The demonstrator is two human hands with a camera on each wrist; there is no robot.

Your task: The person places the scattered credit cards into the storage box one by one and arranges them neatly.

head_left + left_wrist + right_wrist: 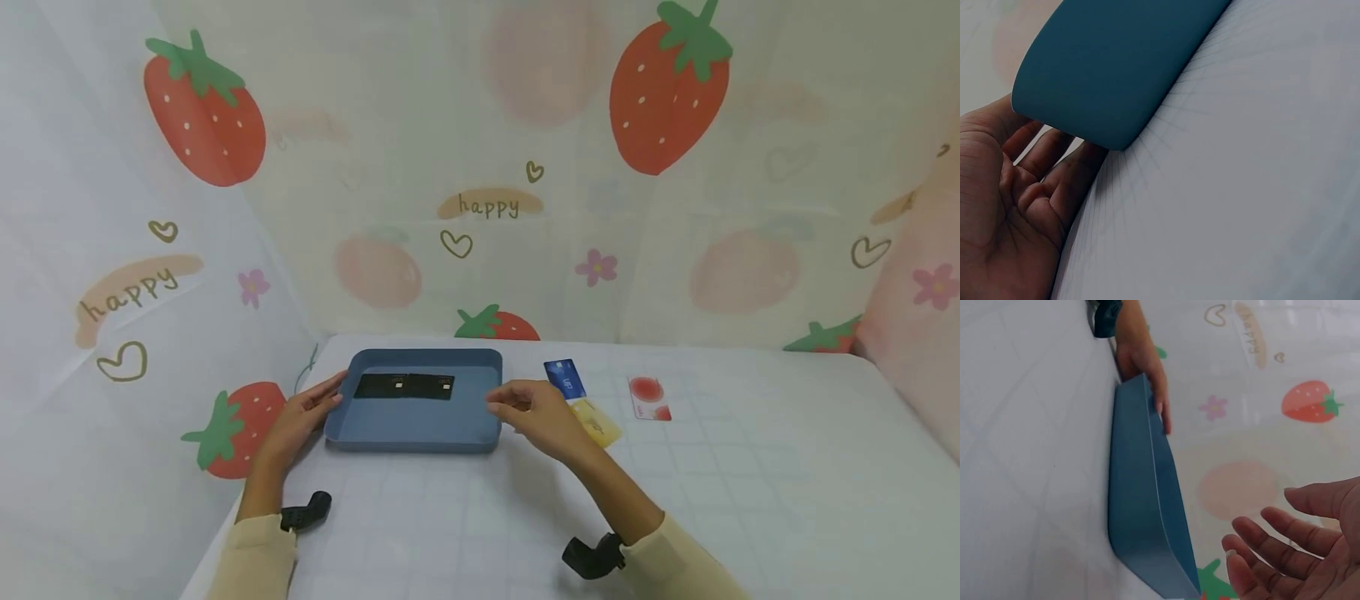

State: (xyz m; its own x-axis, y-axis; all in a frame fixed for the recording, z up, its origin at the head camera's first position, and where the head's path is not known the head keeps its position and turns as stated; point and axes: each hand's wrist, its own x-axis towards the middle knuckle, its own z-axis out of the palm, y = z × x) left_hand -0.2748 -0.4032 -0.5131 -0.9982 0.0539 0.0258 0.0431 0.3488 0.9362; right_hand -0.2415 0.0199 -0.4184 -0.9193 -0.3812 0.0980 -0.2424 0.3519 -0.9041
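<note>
A blue rectangular tray (pixel 420 446) lies on the white table, with two black chip cards (pixel 378 385) end to end inside it. At the tray's left end my left hand (pixel 303 417) holds the side, thumb near the rim; part of its fingers is hidden behind the wall in the left wrist view. My right hand (pixel 536 412) hovers at the tray's right rim, its fingers loosely bent with nothing between them, as the right wrist view (pixel 1300 547) shows. Just beyond it lie a blue card (pixel 565 378) and a yellow card (pixel 597 423), the yellow one partly covered by the hand.
Farther right on the table is a white card with red circles (pixel 649 398). A strawberry-print cloth (pixel 420 125) hangs behind the table and on both sides. Black wrist cameras (pixel 307 511) sit on both forearms.
</note>
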